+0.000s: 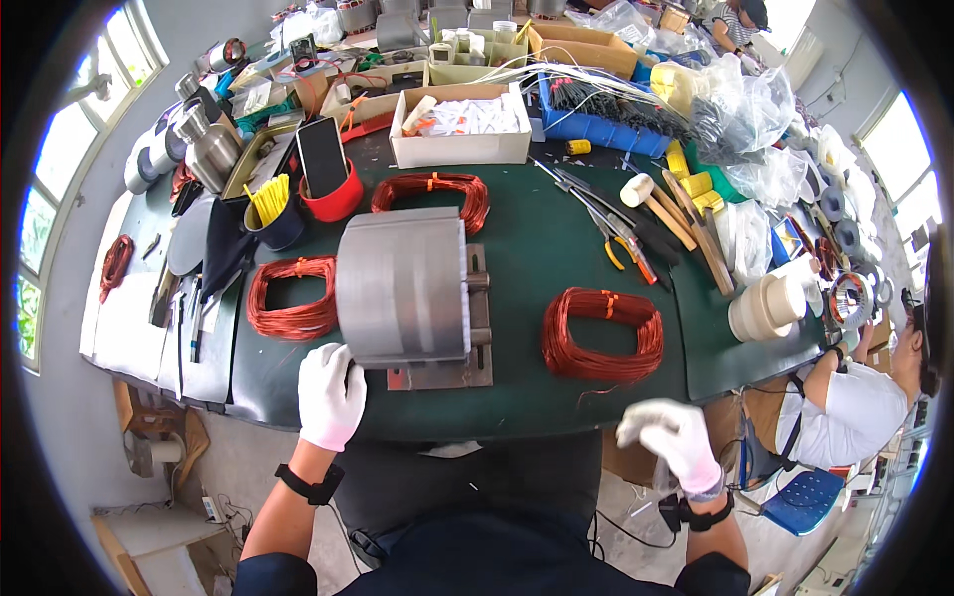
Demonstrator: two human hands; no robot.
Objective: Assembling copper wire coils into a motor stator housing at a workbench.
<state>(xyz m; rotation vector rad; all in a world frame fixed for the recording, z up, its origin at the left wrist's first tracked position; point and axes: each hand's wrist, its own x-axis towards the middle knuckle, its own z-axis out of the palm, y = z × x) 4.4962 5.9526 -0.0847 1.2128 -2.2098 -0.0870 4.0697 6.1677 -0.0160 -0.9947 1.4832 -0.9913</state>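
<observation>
Grey metal forms the broad cylinder (400,288) lying sideways on a flat metal base (447,375) atop the dark green table (517,298), probably heavy, rigid, best held by both end rims. White-gloved left hand (332,397) bends beside it, grip unclear; white-gloved right hand (678,444), fingers loosely curved, appears empty.

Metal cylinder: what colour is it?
The cylinder is silvery grey, best seen in the head view.

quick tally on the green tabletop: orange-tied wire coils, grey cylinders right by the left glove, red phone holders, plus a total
Orange-tied wire coils (left, back, right): 3
Grey cylinder by the left glove: 1
Red phone holder: 1
Total: 5
</observation>
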